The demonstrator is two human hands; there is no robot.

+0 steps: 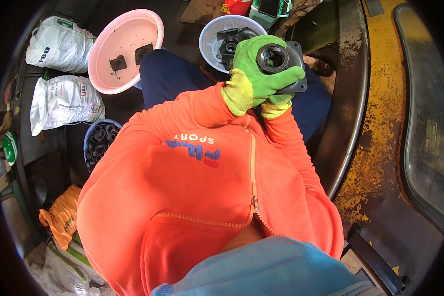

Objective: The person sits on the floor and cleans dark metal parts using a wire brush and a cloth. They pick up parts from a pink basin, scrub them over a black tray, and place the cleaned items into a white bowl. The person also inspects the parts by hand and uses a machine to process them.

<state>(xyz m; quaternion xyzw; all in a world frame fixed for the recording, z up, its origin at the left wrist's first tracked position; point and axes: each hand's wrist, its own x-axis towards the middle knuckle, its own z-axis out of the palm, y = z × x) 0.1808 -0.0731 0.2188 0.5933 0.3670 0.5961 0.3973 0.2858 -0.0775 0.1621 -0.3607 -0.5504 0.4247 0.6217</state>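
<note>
Both of my hands wear green gloves with yellow cuffs and are held together in front of my chest. My left hand (251,66) is closed around a black rubber boot (298,61) with a round collar and a square, holed flange. Its fingers wrap the collar from the left and the thumb lies across below the opening. My right hand (278,100) is tucked under the left one, close to the flange. Its fingers are hidden, so what they grip does not show. Just beyond the hands, a light-blue mesh basket (208,40) contains more black rubber parts (230,48).
A pink basin (97,56) with two black pieces stands at the far left. White sacks (59,47) lie left of it. Another blue basket (88,135) of black parts sits by my left side. A rusty yellow machine panel (385,118) rises close on my right.
</note>
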